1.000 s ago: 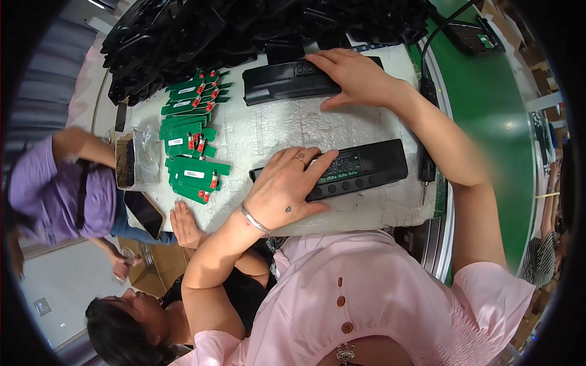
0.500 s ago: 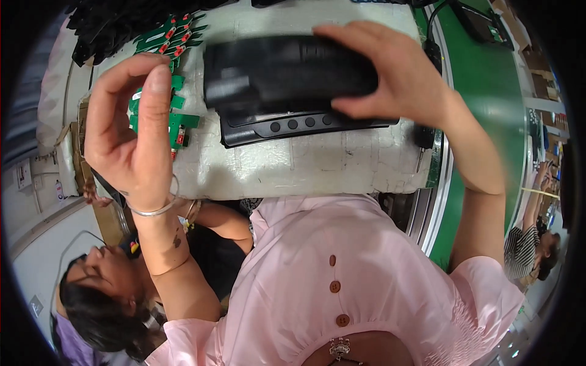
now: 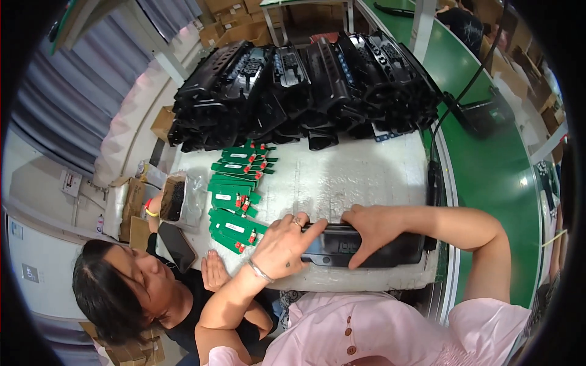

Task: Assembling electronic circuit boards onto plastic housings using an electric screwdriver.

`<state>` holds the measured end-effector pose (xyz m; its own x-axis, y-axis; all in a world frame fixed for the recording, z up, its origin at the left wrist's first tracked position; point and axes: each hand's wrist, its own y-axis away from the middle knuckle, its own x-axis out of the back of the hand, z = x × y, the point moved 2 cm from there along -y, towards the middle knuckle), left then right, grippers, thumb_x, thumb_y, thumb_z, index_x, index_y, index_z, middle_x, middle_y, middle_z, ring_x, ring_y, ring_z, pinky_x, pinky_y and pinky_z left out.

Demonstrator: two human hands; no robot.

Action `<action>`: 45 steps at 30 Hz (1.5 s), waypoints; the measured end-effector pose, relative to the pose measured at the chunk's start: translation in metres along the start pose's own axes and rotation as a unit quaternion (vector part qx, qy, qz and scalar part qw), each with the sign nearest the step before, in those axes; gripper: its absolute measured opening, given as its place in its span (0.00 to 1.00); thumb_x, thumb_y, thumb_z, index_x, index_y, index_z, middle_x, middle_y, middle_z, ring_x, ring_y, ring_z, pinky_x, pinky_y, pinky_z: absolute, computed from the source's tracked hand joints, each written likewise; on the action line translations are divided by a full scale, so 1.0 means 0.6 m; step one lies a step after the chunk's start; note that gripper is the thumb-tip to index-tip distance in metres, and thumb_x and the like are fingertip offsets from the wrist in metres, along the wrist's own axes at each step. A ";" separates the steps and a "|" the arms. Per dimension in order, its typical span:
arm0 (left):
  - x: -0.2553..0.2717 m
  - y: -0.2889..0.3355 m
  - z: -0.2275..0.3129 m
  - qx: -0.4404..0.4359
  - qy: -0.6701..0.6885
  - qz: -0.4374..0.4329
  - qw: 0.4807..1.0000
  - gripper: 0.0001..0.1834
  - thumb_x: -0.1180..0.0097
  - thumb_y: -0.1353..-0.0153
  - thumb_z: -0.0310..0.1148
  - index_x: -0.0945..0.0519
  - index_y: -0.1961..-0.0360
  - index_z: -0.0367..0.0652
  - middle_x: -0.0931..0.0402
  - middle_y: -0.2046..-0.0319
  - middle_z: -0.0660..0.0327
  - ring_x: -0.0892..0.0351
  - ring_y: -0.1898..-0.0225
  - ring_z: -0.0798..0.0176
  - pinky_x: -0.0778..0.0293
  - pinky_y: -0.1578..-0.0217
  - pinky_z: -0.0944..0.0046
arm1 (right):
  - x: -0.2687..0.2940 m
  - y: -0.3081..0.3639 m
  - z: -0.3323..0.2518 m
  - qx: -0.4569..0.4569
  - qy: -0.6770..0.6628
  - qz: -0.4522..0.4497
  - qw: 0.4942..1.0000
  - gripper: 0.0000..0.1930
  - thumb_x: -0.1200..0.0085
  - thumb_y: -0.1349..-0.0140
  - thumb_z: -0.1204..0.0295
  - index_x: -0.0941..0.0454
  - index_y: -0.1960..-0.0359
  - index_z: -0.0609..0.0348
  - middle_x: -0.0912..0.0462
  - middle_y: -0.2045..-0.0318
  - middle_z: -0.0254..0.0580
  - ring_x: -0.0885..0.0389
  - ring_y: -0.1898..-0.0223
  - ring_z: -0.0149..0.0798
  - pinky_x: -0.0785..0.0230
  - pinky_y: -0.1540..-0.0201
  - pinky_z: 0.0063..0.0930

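Note:
A long black plastic housing [image 3: 397, 249] lies across the near part of the white padded table, with a few buttons along its near side. Its left end is gripped by my left hand [image 3: 284, 245], the thumb bent over the edge and the fingers reaching behind it. My right hand [image 3: 373, 229] spans the housing's middle, thumb on the near side and fingers at the far edge. Both palms hide part of its top. Just left of my left hand are green circuit boards [image 3: 235, 227] with red parts and white labels, laid in several overlapping groups.
Many long black plastic housings [image 3: 305, 79] are piled across the far side of the table. A small box [image 3: 177, 198] of dark bits stands at the left, beside a co-worker's arm. On the right are a black corded tool [image 3: 434, 183] and a green conveyor belt [image 3: 470, 165].
The view has tilted up toward the pile. The black piece in my right hand has come down onto the buttoned one. My left hand has moved from the air onto its left end.

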<state>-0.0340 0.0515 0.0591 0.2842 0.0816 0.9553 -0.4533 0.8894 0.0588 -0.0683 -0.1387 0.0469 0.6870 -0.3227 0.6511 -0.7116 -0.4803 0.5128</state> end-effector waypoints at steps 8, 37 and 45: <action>0.106 -0.021 -0.005 -0.116 0.070 0.164 0.977 0.36 0.35 0.63 0.45 0.31 0.52 0.42 0.39 0.48 0.53 0.38 0.48 0.51 0.38 0.51 0.58 | -0.006 0.098 0.036 -0.030 -0.295 0.127 0.946 0.44 0.32 0.69 0.53 0.37 0.53 0.70 0.26 0.59 0.53 0.27 0.57 0.40 0.37 0.53 0.26; 0.389 -0.223 -0.440 0.324 0.370 0.092 0.866 0.25 0.36 0.60 0.47 0.25 0.64 0.40 0.24 0.74 0.61 0.25 0.79 0.70 0.28 0.78 0.72 | -0.405 0.905 0.571 -0.590 0.067 0.683 0.426 0.32 0.47 0.47 0.61 0.43 0.46 0.68 0.34 0.51 0.53 0.30 0.55 0.40 0.39 0.53 0.27; 0.416 -0.135 -0.409 0.256 0.471 0.190 0.822 0.21 0.36 0.59 0.43 0.28 0.70 0.39 0.25 0.75 0.63 0.26 0.78 0.74 0.31 0.79 0.79 | -0.159 0.656 0.418 -0.289 -0.087 0.768 0.565 0.24 0.53 0.43 0.71 0.41 0.45 0.65 0.38 0.46 0.49 0.35 0.48 0.36 0.45 0.47 0.24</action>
<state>0.2811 0.1103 0.2219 0.4600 0.8364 0.2980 -0.8879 0.4339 0.1530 -0.3767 -0.5015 0.0464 -0.8375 -0.0970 0.5377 -0.3838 0.8049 -0.4526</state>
